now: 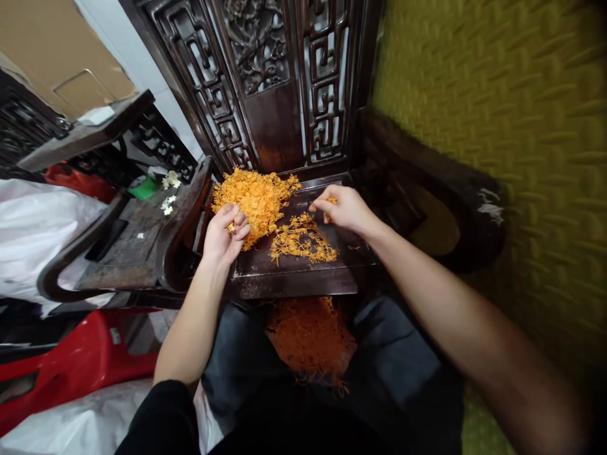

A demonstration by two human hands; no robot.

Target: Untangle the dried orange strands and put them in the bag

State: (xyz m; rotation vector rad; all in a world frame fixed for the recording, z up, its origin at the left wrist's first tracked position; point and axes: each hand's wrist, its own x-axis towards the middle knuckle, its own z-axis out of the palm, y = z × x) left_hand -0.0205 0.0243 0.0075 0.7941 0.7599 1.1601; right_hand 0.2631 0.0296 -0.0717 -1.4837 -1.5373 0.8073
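A heap of small orange flower-like pieces lies at the back left of a dark wooden chair seat. In front of it and to the right, a looser, thinner patch of stringy orange pieces is spread out. My left hand is closed at the heap's left front edge, with a bit of orange showing between thumb and fingers. Above the seat, right of the loose patch, my right hand pinches a small orange piece. Its exact form is mostly hidden by the fingers.
A carved openwork backrest rises behind the seat, and a curved wooden armrest stands right. Between my legs is a mass of orange strands. At left are a wooden side table, white sacks and a red plastic chair.
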